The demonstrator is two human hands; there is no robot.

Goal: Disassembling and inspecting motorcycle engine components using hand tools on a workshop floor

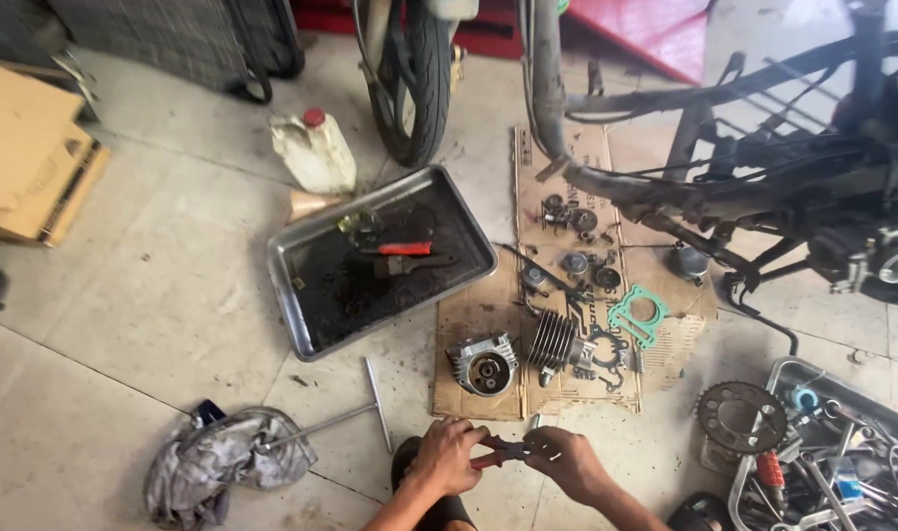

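My left hand (447,455) grips the red handles of a pair of pliers (503,451) low in the head view. Meeting it from the right, my right hand (565,460) closes its fingers around a small part at the pliers' jaws; the part itself is hidden. Just above the hands, on a sheet of cardboard (469,320), lie a cylinder head (483,363) and a finned engine cylinder (553,341). A green gasket (638,316) and several small engine parts are spread farther up the cardboard.
A metal tray (301,295) holds a brush and a red-handled tool. A T-handle wrench (370,405) and grey rag (225,462) lie left. A sprocket (741,416) and tool tray (833,462) sit right. Motorcycle frame (764,167), tyre (410,79), white jug (313,150), cardboard boxes (31,152).
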